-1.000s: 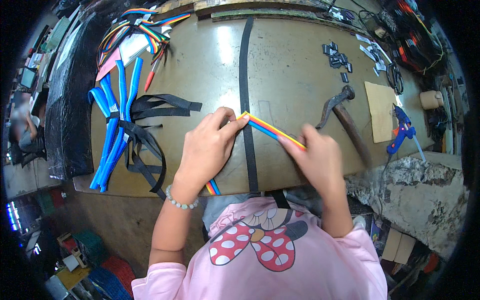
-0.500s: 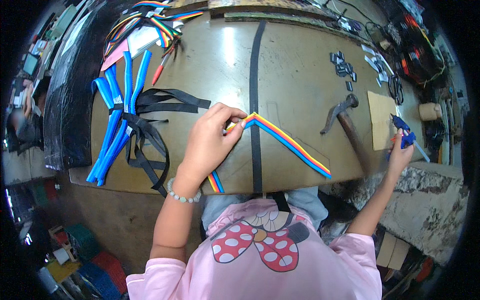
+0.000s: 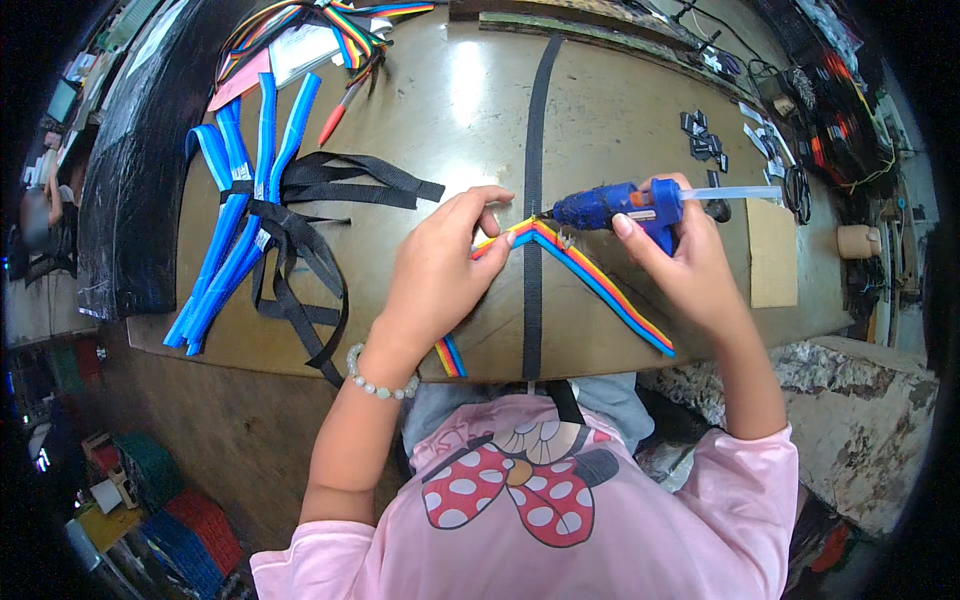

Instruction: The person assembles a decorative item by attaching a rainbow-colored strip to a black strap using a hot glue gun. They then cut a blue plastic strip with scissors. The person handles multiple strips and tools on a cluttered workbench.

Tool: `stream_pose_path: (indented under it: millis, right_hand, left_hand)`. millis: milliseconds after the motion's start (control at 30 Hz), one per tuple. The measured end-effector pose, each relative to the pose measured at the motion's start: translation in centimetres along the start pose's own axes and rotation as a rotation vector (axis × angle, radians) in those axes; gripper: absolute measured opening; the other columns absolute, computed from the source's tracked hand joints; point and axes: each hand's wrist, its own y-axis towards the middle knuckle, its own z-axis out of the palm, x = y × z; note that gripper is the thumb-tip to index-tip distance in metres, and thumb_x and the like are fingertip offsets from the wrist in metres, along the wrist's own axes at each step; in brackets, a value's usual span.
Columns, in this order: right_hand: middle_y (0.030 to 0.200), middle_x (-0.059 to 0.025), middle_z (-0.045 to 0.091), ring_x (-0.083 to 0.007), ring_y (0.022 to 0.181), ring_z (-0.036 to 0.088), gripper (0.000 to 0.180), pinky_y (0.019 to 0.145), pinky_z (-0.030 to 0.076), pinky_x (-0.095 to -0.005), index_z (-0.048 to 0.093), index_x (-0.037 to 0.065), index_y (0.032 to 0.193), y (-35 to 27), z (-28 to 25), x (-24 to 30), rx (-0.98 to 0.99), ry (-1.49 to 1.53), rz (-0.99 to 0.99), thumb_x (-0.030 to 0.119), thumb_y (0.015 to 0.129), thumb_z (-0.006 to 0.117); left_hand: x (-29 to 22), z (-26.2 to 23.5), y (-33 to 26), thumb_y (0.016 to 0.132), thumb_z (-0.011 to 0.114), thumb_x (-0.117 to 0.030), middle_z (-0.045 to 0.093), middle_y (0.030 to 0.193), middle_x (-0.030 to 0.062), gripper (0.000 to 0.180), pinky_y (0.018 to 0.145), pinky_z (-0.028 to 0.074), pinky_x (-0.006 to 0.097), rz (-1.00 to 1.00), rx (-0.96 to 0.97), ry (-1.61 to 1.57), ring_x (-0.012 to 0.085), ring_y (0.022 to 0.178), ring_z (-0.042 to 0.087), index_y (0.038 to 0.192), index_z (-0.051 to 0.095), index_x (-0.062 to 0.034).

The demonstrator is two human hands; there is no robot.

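Observation:
My right hand [image 3: 680,235] is wrapped round a blue glue gun [image 3: 605,207], with a whitish glue stick [image 3: 735,193] jutting from its back. Its dark nozzle is at the peak of a striped ribbon [image 3: 605,287] in yellow, red and blue, bent to an upside-down V. My left hand [image 3: 450,245] pinches the ribbon just left of that peak and hides part of its left arm. Under the peak runs a long black strap [image 3: 535,310], lying straight from the far edge of the table to the near one.
On the left lie bundled blue straps [image 3: 230,240] and loose black straps [image 3: 305,260]. Farther back are a red pen [image 3: 340,118] and more striped ribbons [image 3: 350,35]. Small black pieces [image 3: 703,140] and a cardboard sheet [image 3: 772,255] lie at the right. My right hand partly covers a hammer [image 3: 718,210].
My right hand has brought the glue gun in from the far right to the ribbon's peak. My left hand keeps its pinch. The whole view has shifted slightly.

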Motion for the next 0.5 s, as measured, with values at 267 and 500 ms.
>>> stream_pose_path:
  millis: [267, 500]
  right_hand:
    - [0.086, -0.0150, 0.067, -0.0248, 0.077, 0.067, 0.037, 0.070, 0.050, -0.0353, 0.050, 0.003, 0.108, -1.3, 0.2, 1.2, 0.042, -0.084, -0.109, 0.026, 0.088, 0.070]
    - [0.082, -0.0111, 0.064, -0.0197, 0.074, 0.064, 0.044, 0.067, 0.049, -0.0357, 0.051, 0.003, 0.113, -3.6, -1.1, 0.6, 0.198, -0.032, -0.050, 0.027, 0.085, 0.074]
  left_hand:
    - [0.2, 0.2, 0.0, 0.081, 0.070, -0.008, 0.061, 0.081, 0.0059, 0.034, 0.065, 0.047, 0.032, 0.022, -0.013, 0.006, 0.0201, 0.070, 0.057, 0.113, 0.062, -0.0070]
    - [-0.2, -0.1, 0.0, 0.080, 0.069, -0.006, 0.062, 0.082, 0.0089, 0.032, 0.068, 0.049, 0.034, -0.026, 0.018, -0.028, 0.0249, 0.075, 0.061, 0.111, 0.062, -0.0059]
